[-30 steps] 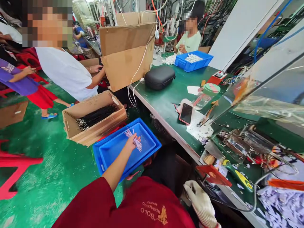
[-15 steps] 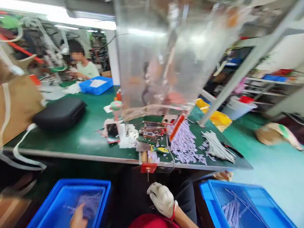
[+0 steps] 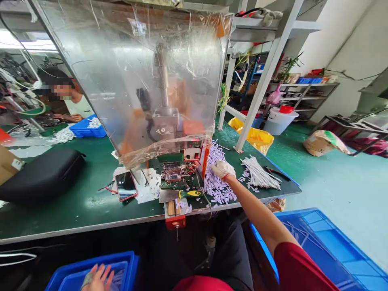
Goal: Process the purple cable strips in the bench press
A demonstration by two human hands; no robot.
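Note:
My left hand (image 3: 97, 278) is bare apart from a band at its base, with its fingers spread over the blue bin (image 3: 131, 262) at the lower left. Some pale purple strips (image 3: 119, 278) lie in that bin beside the hand. My right hand (image 3: 222, 169), in a white knitted glove, reaches onto the far part of a heap of short pale purple strips (image 3: 220, 193) on the table. Its fingers bend down toward the strips, and the fingertips are hidden. To the right of the heap lies a bundle of long white strips (image 3: 261, 173).
A press machine (image 3: 166, 121) stands behind a clear plastic shield (image 3: 121, 89). Before it are a yellow-green handled scraper (image 3: 190, 194), a red clamp block (image 3: 175, 222) and a phone (image 3: 126, 186). Pliers (image 3: 277, 173) lie at right; a blue crate (image 3: 318, 242) stands below. One person sits far left.
My right hand has gone from above my lap up to the strip heap. My left hand stays at the left bin, its fingers now spread. The view has turned right.

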